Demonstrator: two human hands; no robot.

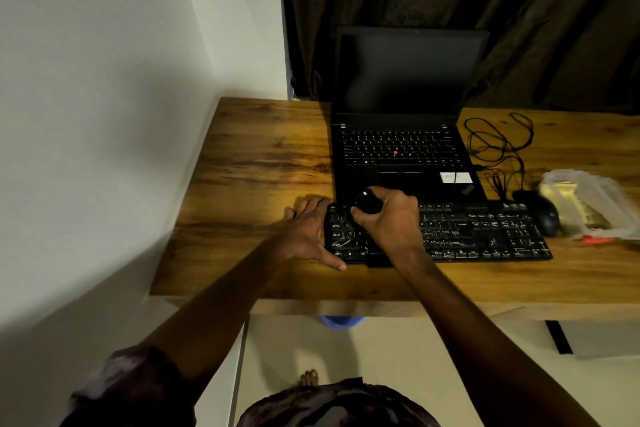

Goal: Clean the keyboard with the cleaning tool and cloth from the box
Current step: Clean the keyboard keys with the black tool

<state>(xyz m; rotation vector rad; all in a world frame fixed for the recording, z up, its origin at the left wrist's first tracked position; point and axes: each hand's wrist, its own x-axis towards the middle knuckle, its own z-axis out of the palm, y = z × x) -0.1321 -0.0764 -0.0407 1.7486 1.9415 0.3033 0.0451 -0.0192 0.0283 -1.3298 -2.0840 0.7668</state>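
Right hand (388, 218) round cleaning tool (367, 202) over keyboard (485, 236); left hand (306, 232) flat

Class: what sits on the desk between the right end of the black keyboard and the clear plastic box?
A black mouse lies there, between the keyboard and the box, as the head view shows.

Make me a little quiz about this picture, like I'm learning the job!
1. True or false: the right hand grips the black tool.
2. Which sits just right of the keyboard? A mouse, B cup, C book.
3. Fill in: the left hand rests flat at the keyboard's ____ end.
Key: 1 true; 2 A; 3 left.
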